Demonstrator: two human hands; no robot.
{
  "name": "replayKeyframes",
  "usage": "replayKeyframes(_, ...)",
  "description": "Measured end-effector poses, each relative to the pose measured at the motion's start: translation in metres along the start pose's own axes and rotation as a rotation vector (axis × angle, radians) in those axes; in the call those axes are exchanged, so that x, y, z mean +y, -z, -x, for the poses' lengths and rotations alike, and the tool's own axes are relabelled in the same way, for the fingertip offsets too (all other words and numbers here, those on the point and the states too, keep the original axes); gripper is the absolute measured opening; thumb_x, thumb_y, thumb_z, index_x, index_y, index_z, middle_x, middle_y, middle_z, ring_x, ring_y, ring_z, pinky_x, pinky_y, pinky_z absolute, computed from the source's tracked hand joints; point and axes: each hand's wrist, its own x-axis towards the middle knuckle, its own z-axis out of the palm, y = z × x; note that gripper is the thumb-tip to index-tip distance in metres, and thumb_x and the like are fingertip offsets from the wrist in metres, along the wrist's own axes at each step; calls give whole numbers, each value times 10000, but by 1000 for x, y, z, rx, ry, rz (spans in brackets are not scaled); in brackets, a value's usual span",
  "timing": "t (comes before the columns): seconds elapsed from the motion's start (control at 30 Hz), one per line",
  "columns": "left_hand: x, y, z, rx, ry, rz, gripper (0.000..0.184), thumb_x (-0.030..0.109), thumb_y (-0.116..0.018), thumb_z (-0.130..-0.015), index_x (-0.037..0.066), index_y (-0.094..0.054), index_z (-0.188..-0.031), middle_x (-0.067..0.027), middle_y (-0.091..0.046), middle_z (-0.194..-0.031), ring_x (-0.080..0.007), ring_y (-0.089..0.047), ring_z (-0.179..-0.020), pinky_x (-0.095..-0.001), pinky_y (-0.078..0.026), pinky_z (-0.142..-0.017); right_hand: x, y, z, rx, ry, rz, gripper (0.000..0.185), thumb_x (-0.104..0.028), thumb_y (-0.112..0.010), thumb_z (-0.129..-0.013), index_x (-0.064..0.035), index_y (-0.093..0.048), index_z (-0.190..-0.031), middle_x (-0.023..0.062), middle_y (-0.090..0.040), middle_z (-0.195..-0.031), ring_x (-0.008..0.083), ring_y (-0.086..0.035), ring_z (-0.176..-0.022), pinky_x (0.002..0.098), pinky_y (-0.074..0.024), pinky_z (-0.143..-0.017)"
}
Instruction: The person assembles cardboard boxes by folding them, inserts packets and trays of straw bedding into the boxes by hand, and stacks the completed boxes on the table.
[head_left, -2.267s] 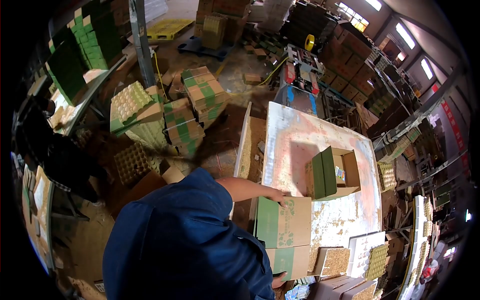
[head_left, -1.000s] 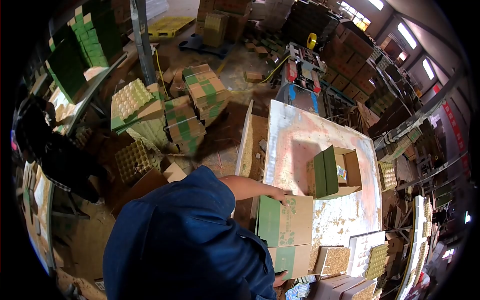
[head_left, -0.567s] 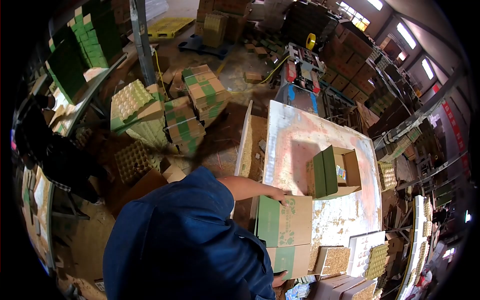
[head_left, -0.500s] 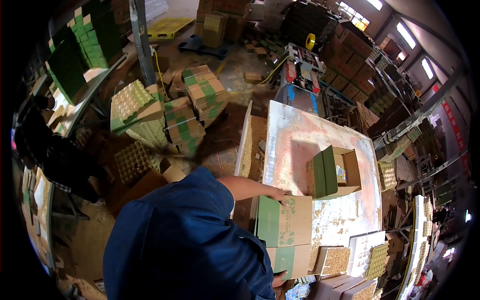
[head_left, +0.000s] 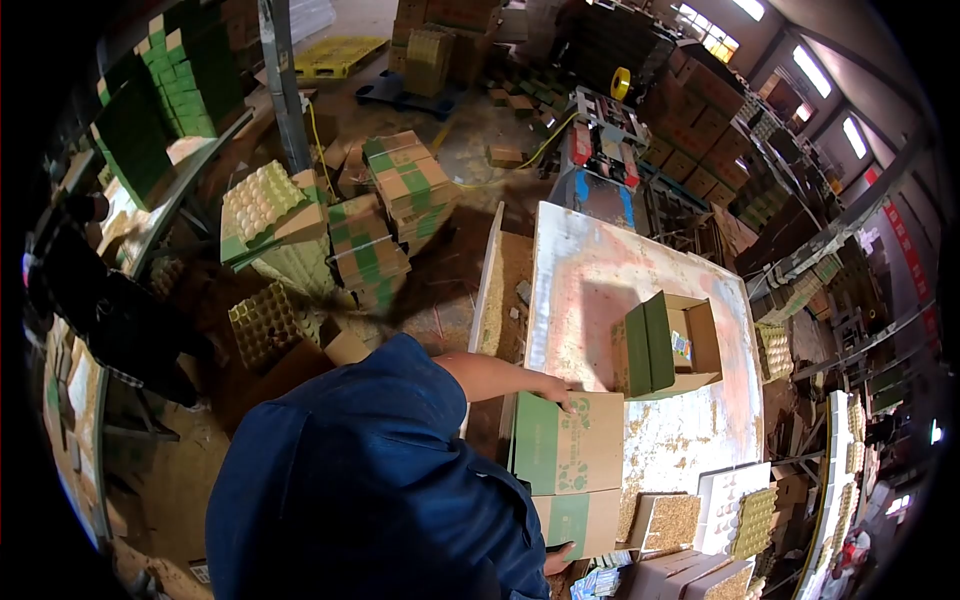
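Observation:
A closed-looking green and brown cardboard box (head_left: 570, 445) is held between my two hands, in front of my blue clothing. My left hand (head_left: 553, 391) grips its upper edge, with the thumb lying on the printed face. At the lower edge, my right hand (head_left: 560, 557) holds the box, and most of its fingers are hidden. Beyond it on the worktable (head_left: 690, 440) stands an open green and brown box (head_left: 668, 345), with a small colourful printed piece inside.
Near my right hand lie printed packets (head_left: 598, 582), egg trays (head_left: 752, 522) and boards with crumbs (head_left: 668, 522). Strapped cartons (head_left: 405, 180) and a tray of eggs (head_left: 262, 202) stand to the left. A person in dark clothes (head_left: 120, 310) works at a side bench. A taping machine (head_left: 605, 150) stands beyond the table.
My hands and the held box stay in nearly the same place. The person at the far left has shifted slightly.

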Motion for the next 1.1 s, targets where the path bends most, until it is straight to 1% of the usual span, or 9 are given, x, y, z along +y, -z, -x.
replayKeyframes(0.13, -10, 4, -17, -76, 81, -11, 644, 470, -675, -863, 232, -470, -1425, -61, -240, -1567, -293, -380, -1323, -464, -329, -1061, 4, 1, -2, -24, -12, -15, 548, -387, -614, -922, 65, -571, -1227, 226, -611, -1193, 334, -588, -975, 420, -477, -842)
replayKeyframes(0.2, -1, 1, -5, 23, 77, -105, 645, 481, -660, -872, 228, -461, -1431, -90, -310, -1527, -320, -375, -1319, -491, -316, -1063, 10, 2, -4, -15, -17, -10, 550, -392, -616, -921, 62, -570, -1228, 228, -608, -1193, 338, -589, -978, 425, -481, -840)
replayKeyframes(0.27, -9, 1, -12, 14, 66, -107, 643, 486, -654, -875, 225, -462, -1430, -97, -330, -1512, -328, -373, -1317, -500, -315, -1061, 11, 4, -4, -88, -17, 30, 504, -289, -476, -995, 127, -442, -1276, 266, -548, -1241, 318, -563, -1048, 414, -458, -902)
replayKeyframes(0.4, -38, 2, -45, -26, 10, -104, 625, 481, -644, -883, 219, -470, -1423, -106, -340, -1501, -335, -367, -1317, -513, -318, -1057, 23, 5, -11, -55, -2, 65, 501, -293, -472, -994, 128, -458, -1266, 265, -557, -1228, 316, -566, -1037, 410, -460, -892)
replayKeyframes(0.6, -19, 1, -26, -8, 69, -89, 592, 465, -663, -873, 206, -519, -1386, -116, -414, -1450, -313, -429, -1273, -481, -349, -1039, 18, 6, -9, -81, 48, 116, 495, -302, -459, -997, 134, -488, -1230, 263, -571, -1199, 320, -570, -1024, 407, -459, -881)
replayKeyframes(0.7, -28, 0, -33, 4, 49, -25, 613, 472, -681, -857, 196, -525, -1381, -120, -440, -1429, -306, -448, -1259, -472, -360, -1029, 30, 7, -16, -62, 38, 99, 496, -302, -455, -998, 136, -484, -1230, 261, -572, -1193, 320, -570, -1018, 412, -456, -878)
replayKeyframes(0.77, -26, 1, -32, -1, 44, -56, 627, 476, -686, -850, 191, -522, -1384, -124, -438, -1429, -307, -445, -1261, -472, -361, -1027, 33, 6, -18, -79, -4, 8, 499, -300, -455, -998, 135, -472, -1241, 258, -567, -1199, 319, -568, -1020, 414, -454, -882)
replayKeyframes(1.0, -50, 0, -55, 19, 1, -54, 648, 490, -686, -843, 198, -513, -1394, -132, -422, -1437, -318, -421, -1281, -482, -343, -1040, 30, 7, -16, -68, -17, 52, 500, -297, -467, -989, 126, -461, -1255, 256, -553, -1222, 318, -563, -1044, 412, -455, -896)
replayKeyframes(1.1, -39, -1, -44, 22, 25, -49, 648, 503, -679, -843, 210, -510, -1396, -128, -400, -1454, -325, -400, -1295, -493, -325, -1051, 22, 7, -12, -85, 47, 57, 500, -298, -467, -983, 117, -466, -1262, 255, -555, -1226, 322, -564, -1049, 415, -455, -897)
